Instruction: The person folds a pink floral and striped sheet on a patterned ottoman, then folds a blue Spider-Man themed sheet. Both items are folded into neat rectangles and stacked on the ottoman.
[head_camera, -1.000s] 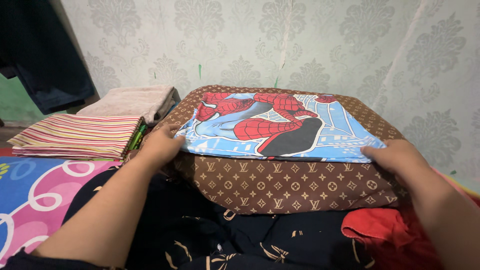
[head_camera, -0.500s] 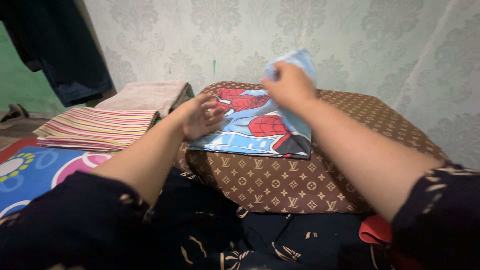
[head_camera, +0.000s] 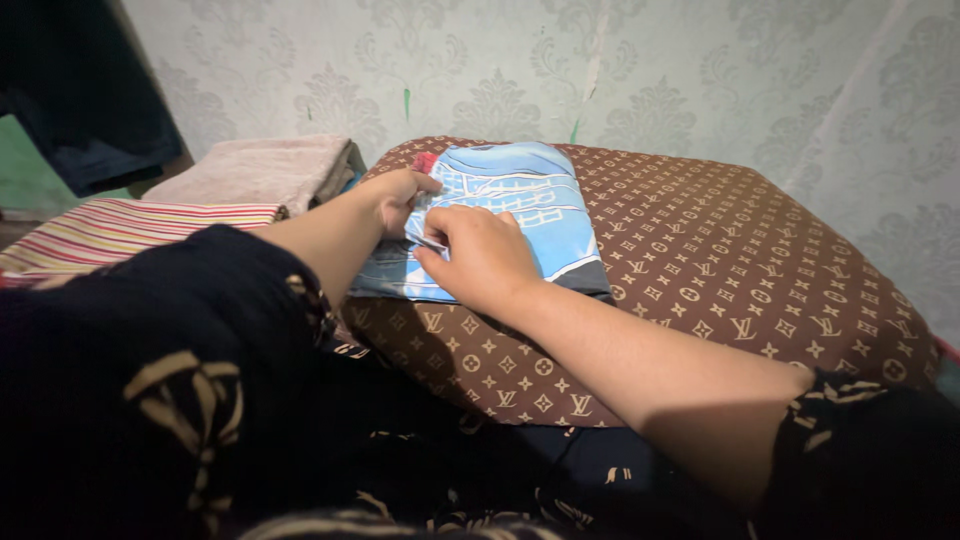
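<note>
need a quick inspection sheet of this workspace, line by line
surface: brown patterned cushion, cloth lies on its left part
job's things: folded blue printed cloth, flat on the cushion
clutter: striped folded cloth; beige folded towel behind it
grippers: left hand pinches the cloth's left edge; right hand presses on the cloth
cables: nothing seen
surroundings: pale damask wallpaper; dark garment hanging at upper left

- A brown patterned cushion (head_camera: 700, 270) fills the centre and right of the frame.
- A folded blue cloth (head_camera: 530, 200) lies flat on its upper left part (one red corner peeks out).
- At the frame's left, a striped folded cloth (head_camera: 120, 225) and a beige folded cloth (head_camera: 260, 170) lie beside the cushion.
</note>
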